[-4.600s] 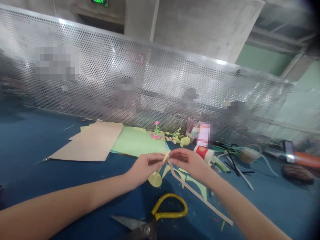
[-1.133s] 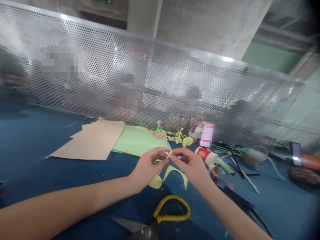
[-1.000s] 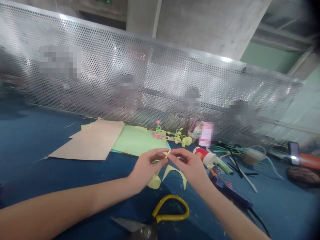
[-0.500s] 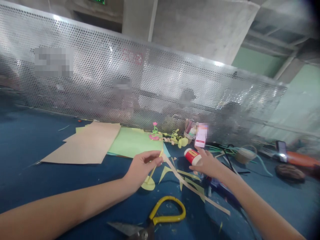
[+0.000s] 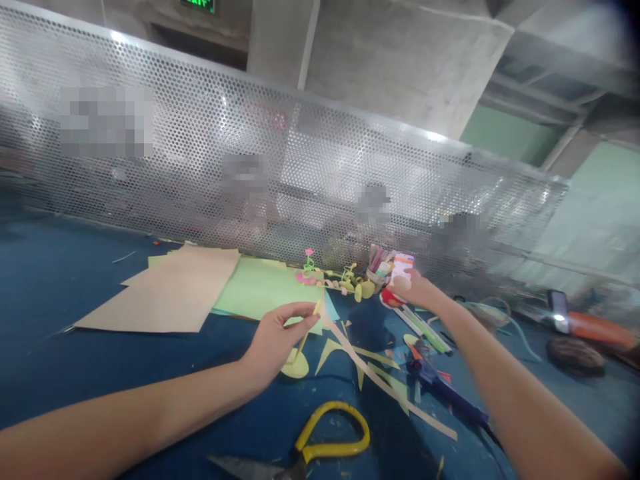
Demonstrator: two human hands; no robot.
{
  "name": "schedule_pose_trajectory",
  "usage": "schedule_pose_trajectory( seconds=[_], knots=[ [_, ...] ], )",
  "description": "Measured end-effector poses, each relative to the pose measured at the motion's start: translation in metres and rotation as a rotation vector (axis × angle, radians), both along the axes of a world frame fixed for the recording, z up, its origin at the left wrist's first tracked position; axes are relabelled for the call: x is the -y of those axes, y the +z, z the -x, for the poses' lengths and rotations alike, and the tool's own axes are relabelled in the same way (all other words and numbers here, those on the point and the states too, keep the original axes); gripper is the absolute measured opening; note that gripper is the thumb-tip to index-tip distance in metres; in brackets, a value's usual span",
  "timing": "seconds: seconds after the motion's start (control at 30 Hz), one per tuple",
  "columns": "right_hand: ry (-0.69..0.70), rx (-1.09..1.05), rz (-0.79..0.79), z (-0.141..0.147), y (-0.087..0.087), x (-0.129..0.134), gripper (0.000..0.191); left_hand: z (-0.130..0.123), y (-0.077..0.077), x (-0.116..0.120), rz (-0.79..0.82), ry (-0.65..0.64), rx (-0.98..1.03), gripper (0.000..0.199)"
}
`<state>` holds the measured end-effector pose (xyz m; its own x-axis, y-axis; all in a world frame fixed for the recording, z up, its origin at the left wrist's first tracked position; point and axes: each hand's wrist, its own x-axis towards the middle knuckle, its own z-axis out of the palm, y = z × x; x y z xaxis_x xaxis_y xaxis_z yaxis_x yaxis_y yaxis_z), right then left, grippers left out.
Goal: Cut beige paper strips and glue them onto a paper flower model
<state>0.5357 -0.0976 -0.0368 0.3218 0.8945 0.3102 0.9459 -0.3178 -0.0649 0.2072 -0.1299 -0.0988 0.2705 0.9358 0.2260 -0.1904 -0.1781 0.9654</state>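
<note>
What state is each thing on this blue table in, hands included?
Left hand: pinching the stem
Yellow paper stem with round base: held, leaning
Right hand: in front of the phone, contact unclear
Pink-screened phone: lit, partly covered
Yellow-handled metal scissors: lying down, cut off by picture edge
Blue corded tool: lying down, power unclear
Large tan paper sheet: flat, uncrumpled

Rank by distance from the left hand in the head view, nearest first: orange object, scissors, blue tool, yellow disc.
1. Yellow disc, right by the left hand
2. Scissors, front centre
3. Blue tool, right of the scissors
4. Orange object, far right
</note>
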Motion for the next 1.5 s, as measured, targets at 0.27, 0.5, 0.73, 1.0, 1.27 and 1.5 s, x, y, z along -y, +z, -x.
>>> schedule_pose_trajectory(
  seconds=[0.27,0.5,0.73,1.0,1.27,1.5],
  knots=[
    [0.016,-0.082,-0.138,0.052,-0.009,0.013,0.056,0.005,0.001,-0.005,0.009,0.001,-0.029,0.032],
    [0.625,-0.425,-0.046,0.146,-0.011,0.08,0.012,0.007,-0.005,-0.01,-0.044,-0.054,-0.035,0.034],
    [0.823,-0.199,0.102,0.156,-0.02,0.113,0.032,0.016,-0.014,-0.012,-0.117,-0.116,-0.066,0.039],
    [0.974,0.372,0.096,0.152,-0.016,0.113,0.043,0.022,-0.017,-0.015,-0.168,-0.207,-0.19,0.02],
    [1.088,0.539,-0.062,0.179,0.003,0.111,0.02,0.025,-0.016,-0.013,-0.144,-0.268,-0.142,0.026],
    [1.05,0.018,-0.1,0.223,0.029,0.099,0.016,0.029,-0.017,-0.012,-0.177,-0.349,-0.068,0.021]
  ],
)
